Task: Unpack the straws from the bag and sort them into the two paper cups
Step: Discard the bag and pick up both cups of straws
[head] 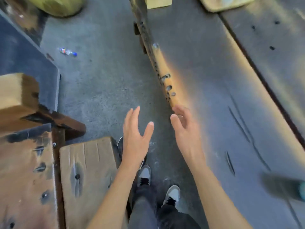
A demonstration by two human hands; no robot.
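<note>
head view, looking down: the worn wooden table [222, 96] fills the side from 12 to 5 o'clock, its pale edge running to the centre. the grey concrete floor [99, 96] takes the middle. wooden benches [85, 176] sit at 7 to 9 o'clock. a greenish sack [61, 5] lies at 11 o'clock, and a pale slab [226, 3] at 1 o'clock. both arms reach forward at the centre. the left hand [135, 139] is released, fingers straight, holding nothing, over the floor. the right hand [183, 124] is relaxed with loosely bent fingers, also holding nothing, just beside the table's edge. two grey shoes [145, 175] show at 6 o'clock. a small crushed bottle [67, 51] lies on the floor at 10 o'clock. a blurred dark thing with a teal tip [285, 187] sits at 4 o'clock; what it is cannot be told.

the bag of straws and the two paper cups are not in view, so the task looks not yet begun. the likely trouble: the person is standing among close benches with eyes off the goods, so a shin or hip could knock a bench, and a hasty reach could sweep unseen cups off the table.
</note>
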